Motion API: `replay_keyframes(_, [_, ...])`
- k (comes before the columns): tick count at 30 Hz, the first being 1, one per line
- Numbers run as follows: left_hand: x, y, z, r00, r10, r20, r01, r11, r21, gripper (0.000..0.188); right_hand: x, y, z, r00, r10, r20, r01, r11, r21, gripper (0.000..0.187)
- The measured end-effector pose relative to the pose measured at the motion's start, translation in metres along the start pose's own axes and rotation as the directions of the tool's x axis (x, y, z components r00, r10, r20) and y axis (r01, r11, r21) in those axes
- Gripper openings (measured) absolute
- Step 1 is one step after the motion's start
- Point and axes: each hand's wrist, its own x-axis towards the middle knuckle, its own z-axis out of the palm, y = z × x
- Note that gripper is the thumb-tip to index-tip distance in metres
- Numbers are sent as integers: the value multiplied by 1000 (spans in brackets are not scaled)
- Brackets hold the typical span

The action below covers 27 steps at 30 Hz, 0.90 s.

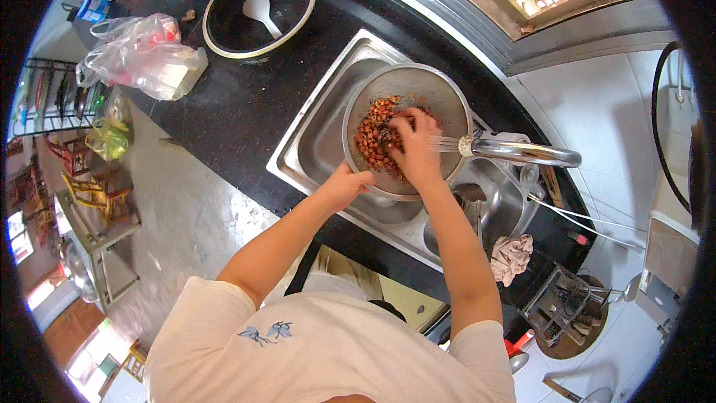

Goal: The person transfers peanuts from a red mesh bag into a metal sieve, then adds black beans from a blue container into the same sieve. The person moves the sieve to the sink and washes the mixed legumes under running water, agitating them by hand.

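A round metal basin with a finely speckled grey wall rests over the left bowl of the steel sink. Small reddish-brown pieces, perhaps beans or nuts, lie heaped inside it. My left hand grips the near-left rim, thumb over the edge. Down among the pieces is my right hand, its fingers bent and apart, slightly blurred. Water streams from the curved metal faucet onto that hand. The right fingertips are partly hidden in the heap.
On the black counter, a dark round lid or pan holds a white ladle. Plastic bags sit farther left. Right of the basin are the smaller sink bowl, a crumpled cloth and a dark metal rack.
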Motion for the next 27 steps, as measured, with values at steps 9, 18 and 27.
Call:
replay_keyframes(9, [15, -19, 6, 999, -10, 41, 6, 997, 73, 61, -5, -5, 34, 928, 370, -54, -325, 870, 372, 45])
replay_keyframes(18, [6, -17, 10, 1000, 19, -10, -19, 999, 32, 55, 4, 19, 26, 633, 666, 394, -338, -220, 915, 14])
replay_keyframes(27, [11, -30, 7, 999, 36, 28, -35, 998, -51, 52, 4, 19, 12, 707, 460, 537, -309, -482, 820, 32])
